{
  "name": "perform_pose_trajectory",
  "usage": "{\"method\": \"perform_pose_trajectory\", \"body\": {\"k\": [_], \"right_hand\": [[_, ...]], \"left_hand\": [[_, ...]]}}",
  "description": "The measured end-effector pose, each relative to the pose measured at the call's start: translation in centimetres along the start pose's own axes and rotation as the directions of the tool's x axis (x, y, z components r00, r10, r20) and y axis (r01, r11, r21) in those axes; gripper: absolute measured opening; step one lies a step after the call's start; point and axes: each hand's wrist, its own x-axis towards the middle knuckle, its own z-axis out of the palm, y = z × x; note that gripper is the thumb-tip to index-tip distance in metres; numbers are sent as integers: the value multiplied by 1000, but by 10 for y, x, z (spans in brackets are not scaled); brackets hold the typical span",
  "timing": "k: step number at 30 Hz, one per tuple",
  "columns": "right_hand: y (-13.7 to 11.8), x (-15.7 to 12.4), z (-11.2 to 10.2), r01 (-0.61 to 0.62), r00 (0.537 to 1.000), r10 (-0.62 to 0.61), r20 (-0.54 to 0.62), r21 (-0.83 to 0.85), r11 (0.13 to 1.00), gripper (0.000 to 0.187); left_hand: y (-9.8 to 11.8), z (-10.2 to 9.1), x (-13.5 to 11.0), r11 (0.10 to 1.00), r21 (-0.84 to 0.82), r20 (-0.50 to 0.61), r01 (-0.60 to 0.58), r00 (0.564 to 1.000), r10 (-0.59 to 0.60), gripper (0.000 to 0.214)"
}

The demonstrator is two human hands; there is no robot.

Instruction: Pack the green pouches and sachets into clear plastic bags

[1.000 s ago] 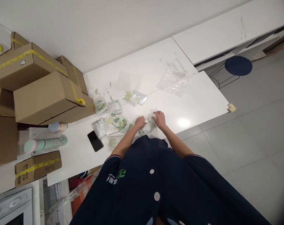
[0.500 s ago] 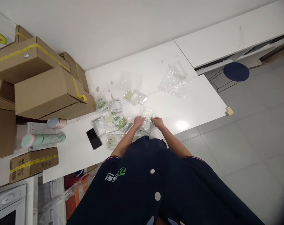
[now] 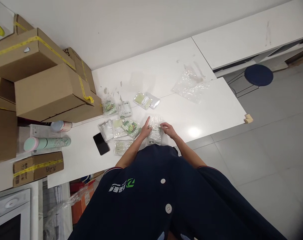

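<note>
A clear plastic package (image 3: 155,132) with pale contents lies on the white table in front of me, between my hands. My left hand (image 3: 145,130) is at its left edge, the index finger stretched forward and the thumb apart from it. At the right edge is my right hand (image 3: 168,129), its fingers loosely bent and slightly apart, the tips near the plastic. Left of my left hand lies a green printed pouch (image 3: 131,128), overlapping a pale green packet (image 3: 119,128). A green-and-white packet (image 3: 142,100) rests farther back, partly over a silvery packet (image 3: 153,100).
Crumpled clear plastic (image 3: 191,86) lies at the back right. A black phone (image 3: 101,144), a mint green bottle (image 3: 48,143) and stacked cardboard boxes (image 3: 48,90) occupy the left. A blue stool (image 3: 258,75) stands beyond the table's right end.
My fingers have loosened from the clear package, which both hands pinched before. The left index finger now points forward. The view has shifted slightly.
</note>
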Motion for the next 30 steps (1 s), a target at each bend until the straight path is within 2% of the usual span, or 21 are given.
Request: {"method": "perform_pose_trajectory", "body": {"k": [3, 5, 8, 11, 14, 16, 18, 20, 22, 25, 28, 30], "right_hand": [[0, 3, -3, 12, 996, -11, 90, -7, 1000, 53], [-1, 5, -3, 28, 990, -20, 140, -61, 998, 66], [-5, 8, -2, 64, 985, -13, 171, -297, 953, 71], [-10, 8, 1, 91, 987, -16, 160, -474, 876, 57], [-14, 6, 2, 139, 985, -65, 158, -524, 840, 30], [-15, 4, 2, 178, 981, -114, 155, -500, 847, 14], [-13, 1, 3, 185, 978, -123, 170, -420, 888, 8], [-10, -1, 6, 154, 975, -88, 203, -338, 928, 12], [-8, 0, 11, 129, 975, -65, 214, -302, 945, 18], [-7, 8, 23, 101, 984, -58, 170, -260, 960, 27], [-13, 28, 36, 82, 993, -55, 102, -282, 956, 34], [-21, 43, 45, 70, 997, -52, 62, -339, 938, 38]], "left_hand": [[-3, -5, -5, 985, -66, 39, -162, 986, 165, 70], [-9, -4, -5, 981, -120, 65, -153, 985, 161, 64], [-17, -1, -2, 973, -220, 78, -65, 993, 84, 70], [-20, -1, -2, 984, -177, 92, -21, 995, 38, 71], [-18, -5, -3, 999, -36, 86, -12, 996, 15, 51], [-17, -8, -5, 999, 41, 89, -1, 996, -3, 33], [-17, -11, -7, 995, 97, 52, 8, 999, -13, 24], [-19, -14, -10, 997, 80, -25, 23, 999, -21, 24], [-21, -14, -12, 998, -33, -71, 54, 996, -57, 27], [-24, -14, -14, 976, -191, -58, 108, 991, -121, 25], [-23, -17, -6, 969, -191, -124, 155, 976, -180, 26], [-21, -23, 4, 963, -170, -197, 209, 950, -240, 25]]}}
